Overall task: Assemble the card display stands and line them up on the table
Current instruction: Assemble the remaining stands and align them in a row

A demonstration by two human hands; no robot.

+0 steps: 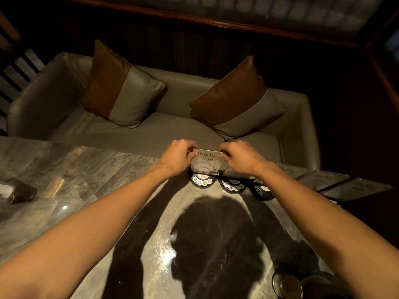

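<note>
Head view shows both hands at the centre of the frame, working on one card display stand. Left hand [179, 155] pinches the upper left corner of the clear card panel [206, 161]; right hand [239, 155] pinches the upper right corner. Panel stands upright over the leftmost black base [202, 180], its lower edge at or in the base; whether it is fully seated cannot be told from this angle. Two further black bases [232, 185] [262, 190] sit just to the right in a row, without panels. Loose flat panels [336, 180] lie at the right edge of the marble table [86, 169]. A sofa [177, 126] with two cushions fills the upper half of the frame. Judgement: step in hand is fitting the first panel into its base; two stands remain. Next move calls for even downward pressure from both hands to seat the panel squarely, then release and a reach to the right for another loose panel. Uneven pressure risks a tilted panel or a shifted base.
</note>
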